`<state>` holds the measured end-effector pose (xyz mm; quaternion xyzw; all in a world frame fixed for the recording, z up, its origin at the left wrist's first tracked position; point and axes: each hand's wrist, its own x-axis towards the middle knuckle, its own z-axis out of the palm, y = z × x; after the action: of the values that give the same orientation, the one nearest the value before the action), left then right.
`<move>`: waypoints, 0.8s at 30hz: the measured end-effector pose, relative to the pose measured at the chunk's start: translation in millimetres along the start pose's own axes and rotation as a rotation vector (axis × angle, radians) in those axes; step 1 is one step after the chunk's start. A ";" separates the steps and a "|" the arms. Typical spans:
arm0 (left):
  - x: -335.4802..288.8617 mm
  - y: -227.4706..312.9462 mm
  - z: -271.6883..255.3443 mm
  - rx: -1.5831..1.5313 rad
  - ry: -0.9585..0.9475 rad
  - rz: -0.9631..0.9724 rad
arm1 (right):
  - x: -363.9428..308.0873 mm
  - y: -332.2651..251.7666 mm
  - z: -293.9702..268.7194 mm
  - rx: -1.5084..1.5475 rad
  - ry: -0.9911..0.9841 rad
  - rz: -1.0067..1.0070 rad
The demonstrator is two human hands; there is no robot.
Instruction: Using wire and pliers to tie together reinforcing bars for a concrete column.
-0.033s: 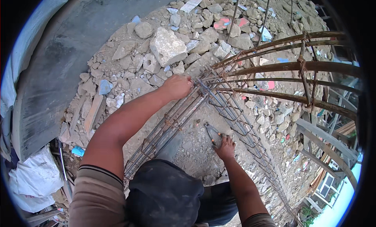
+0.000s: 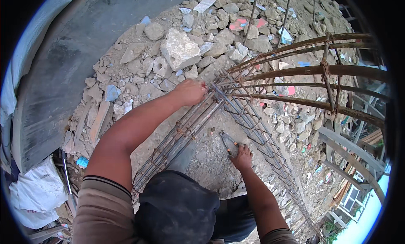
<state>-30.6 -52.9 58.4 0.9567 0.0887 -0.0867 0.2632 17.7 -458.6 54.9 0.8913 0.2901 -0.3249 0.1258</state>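
At eleven o'clock, near centre, my left hand point(image 2: 191, 92) is bunched beside the rebar joint point(image 2: 217, 90); I can't tell what its fingers pinch. Toward half past four, my right hand point(image 2: 242, 158) meets the pincers' point(image 2: 226, 143) handles, its grip unclear.

No writing, label or number can be read here.

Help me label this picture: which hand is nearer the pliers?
Right. The right hand is at the handle ends of the pliers; the left hand is farther away, up beside the rebar joint.
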 end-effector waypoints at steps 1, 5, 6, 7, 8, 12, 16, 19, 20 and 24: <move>0.1 -2.6 -9.2 0.090 -0.086 0.116 | 4.6 -1.8 -1.1 0.004 -0.067 0.010; 14.6 -1.8 -8.4 0.122 -0.132 0.152 | 4.7 -5.9 -0.7 -0.022 0.001 0.048; 14.6 -3.8 -3.5 0.087 -0.146 0.122 | 3.0 -7.8 -2.7 0.028 -0.013 0.036; 14.8 -6.8 1.2 0.051 -0.160 0.090 | 1.9 -9.2 -5.0 0.077 -0.029 0.023; 14.8 -11.7 5.6 0.049 -0.162 0.076 | 1.4 -10.2 -7.6 0.074 -0.037 0.011; 26.5 -29.1 9.3 -0.407 -0.196 0.033 | -1.4 -8.1 -21.4 0.222 -0.138 -0.025; 26.3 -44.6 17.2 -0.671 -0.231 0.013 | 2.8 -3.7 -28.8 0.276 -0.214 -0.045; 18.1 -24.9 10.8 -0.687 -0.257 -0.088 | -8.7 0.9 -55.8 0.304 -0.282 -0.099; 13.9 -21.3 6.8 -0.691 -0.251 -0.112 | -9.3 -1.5 -70.8 0.296 -0.296 -0.118; -19.9 7.6 -14.3 -0.389 0.004 -0.256 | -40.5 34.1 -114.2 0.202 -0.389 -0.229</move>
<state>-46.5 -54.3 78.4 0.8691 0.2249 -0.0987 0.4294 70.9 -456.3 169.0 0.7813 0.3257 -0.5300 0.0517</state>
